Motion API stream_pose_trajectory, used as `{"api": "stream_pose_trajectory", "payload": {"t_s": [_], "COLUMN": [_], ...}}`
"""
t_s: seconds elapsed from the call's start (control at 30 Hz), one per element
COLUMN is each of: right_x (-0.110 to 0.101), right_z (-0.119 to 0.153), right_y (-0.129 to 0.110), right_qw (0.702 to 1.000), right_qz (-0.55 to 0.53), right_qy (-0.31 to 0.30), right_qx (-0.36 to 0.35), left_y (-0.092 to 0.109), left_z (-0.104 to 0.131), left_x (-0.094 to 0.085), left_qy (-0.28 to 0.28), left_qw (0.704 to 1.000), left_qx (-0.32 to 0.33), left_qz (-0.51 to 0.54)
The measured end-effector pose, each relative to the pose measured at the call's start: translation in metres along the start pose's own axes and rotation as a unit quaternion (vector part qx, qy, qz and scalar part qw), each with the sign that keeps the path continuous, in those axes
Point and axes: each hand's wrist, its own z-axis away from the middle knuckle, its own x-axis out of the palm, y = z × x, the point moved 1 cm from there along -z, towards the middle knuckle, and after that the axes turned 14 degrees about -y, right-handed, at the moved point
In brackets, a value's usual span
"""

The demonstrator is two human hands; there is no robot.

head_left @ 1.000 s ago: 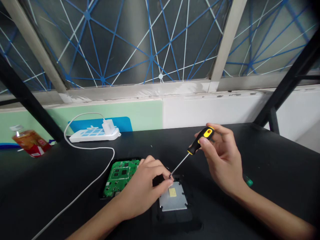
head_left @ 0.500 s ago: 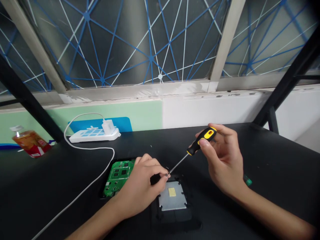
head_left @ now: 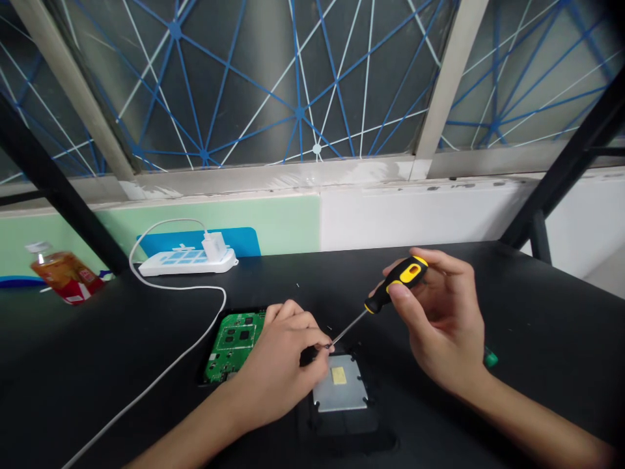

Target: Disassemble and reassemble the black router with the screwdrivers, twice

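Note:
My right hand (head_left: pixel 442 312) is closed around the black and yellow handle of a screwdriver (head_left: pixel 396 284), whose shaft slants down to the left. The tip meets the pinched fingertips of my left hand (head_left: pixel 288 365), where a tiny dark piece shows, too small to name. Below those fingertips lies a black casing (head_left: pixel 342 426) with a grey metal plate (head_left: pixel 340 396) and a yellowish square pad (head_left: pixel 338 375) on it. Partly behind my left hand is a green circuit board (head_left: pixel 234 345) in a black shell.
A white power strip (head_left: pixel 190 262) with a plugged-in charger (head_left: pixel 213 246) stands at the back left; its white cable (head_left: pixel 180 358) runs toward the front. Further left is a drink bottle (head_left: pixel 68 273). A green object (head_left: pixel 490 357) shows beside my right wrist.
The screwdriver handle and my right hand have dropped slightly, so the shaft lies a little flatter. My left fingertips remain at its tip. The whole view has shifted slightly.

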Motion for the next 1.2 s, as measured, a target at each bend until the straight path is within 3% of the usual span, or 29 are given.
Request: {"api": "stream_pose_trajectory", "payload": {"t_s": [0.47, 0.8, 1.2], "right_x": [0.001, 0.004, -0.004], "right_z": [0.008, 0.004, -0.001], "right_y": [-0.01, -0.012, -0.002], "right_qw": [0.995, 0.995, 0.995], "right_qz": [0.031, 0.035, 0.078], "right_qy": [-0.064, -0.028, -0.004], "right_qx": [-0.074, -0.092, -0.066], "left_y": [0.0, -0.003, 0.001], "left_z": [0.001, 0.001, 0.005], "left_x": [0.001, -0.002, -0.001], "left_qy": [-0.007, 0.025, 0.009], "left_qw": [1.0, 0.999, 1.0], "left_qx": [0.004, -0.014, 0.006], "left_qz": [-0.015, 0.036, -0.011]}}
